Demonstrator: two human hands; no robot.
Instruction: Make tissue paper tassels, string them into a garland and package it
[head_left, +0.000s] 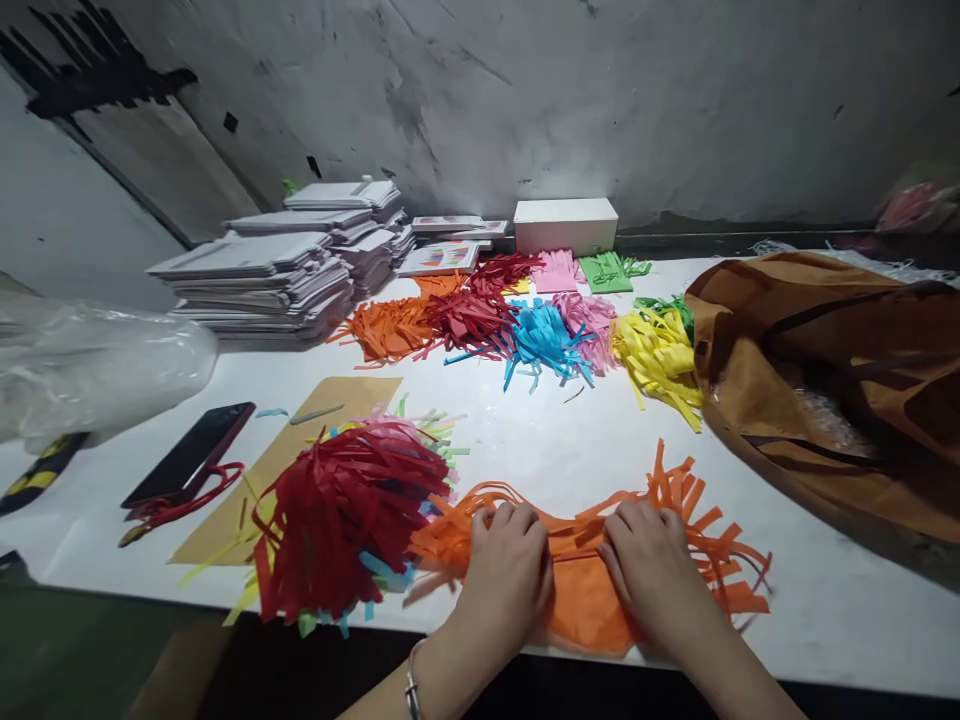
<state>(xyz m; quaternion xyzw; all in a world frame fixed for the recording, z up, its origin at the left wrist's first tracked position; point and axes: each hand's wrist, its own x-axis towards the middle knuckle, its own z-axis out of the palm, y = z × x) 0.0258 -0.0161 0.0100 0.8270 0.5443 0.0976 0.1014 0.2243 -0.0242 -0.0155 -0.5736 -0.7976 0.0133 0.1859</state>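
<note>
A sheet of orange fringed tissue paper [589,605] lies at the table's front edge, its cut strips fanning out to both sides. My left hand [510,560] grips it left of the middle, fingers curled over the paper. On the right of the middle, my right hand [649,560] has its fingers bent round the same sheet. A fold runs across the paper between the two hands. Just left of my left hand sits a heap of fringed tassels [352,510], dark red on top with pink, yellow, green and blue strips beneath. My fingertips are partly hidden.
Fringed bundles in orange [390,328], blue [547,338] and yellow [660,360] lie farther back. Behind them stand stacked white packets [262,285] and a white box [566,225]. A brown bag [825,370] occupies the right; a phone [191,450] and plastic wrap [112,365] lie left.
</note>
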